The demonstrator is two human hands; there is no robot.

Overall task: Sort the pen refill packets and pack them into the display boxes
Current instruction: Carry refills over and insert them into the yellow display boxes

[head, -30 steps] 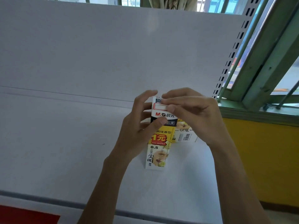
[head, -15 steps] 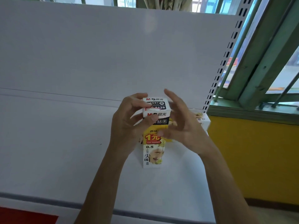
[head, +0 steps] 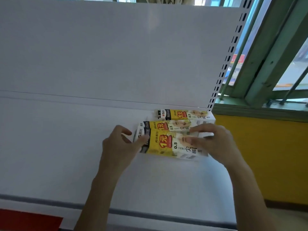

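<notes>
Three yellow, white and black pen refill display boxes lie on their sides on the white shelf (head: 50,147). The nearest box (head: 166,144) is between my hands. My left hand (head: 120,147) touches its black left end with the thumb, fingers spread. My right hand (head: 215,142) rests on its white right end, fingers over the top. A second box (head: 165,126) lies just behind it, and a third box (head: 185,115) lies against the back panel. No loose refill packets are visible.
The white back panel (head: 116,47) rises behind the boxes. A perforated upright (head: 228,60) ends the shelf at the right, with a green window frame (head: 266,64) and a yellow wall (head: 266,155) beyond. The shelf's front edge (head: 150,212) has a grey strip.
The box stood upright between my hands before; now it lies on its side in front of the other two boxes. The camera view has shifted left.
</notes>
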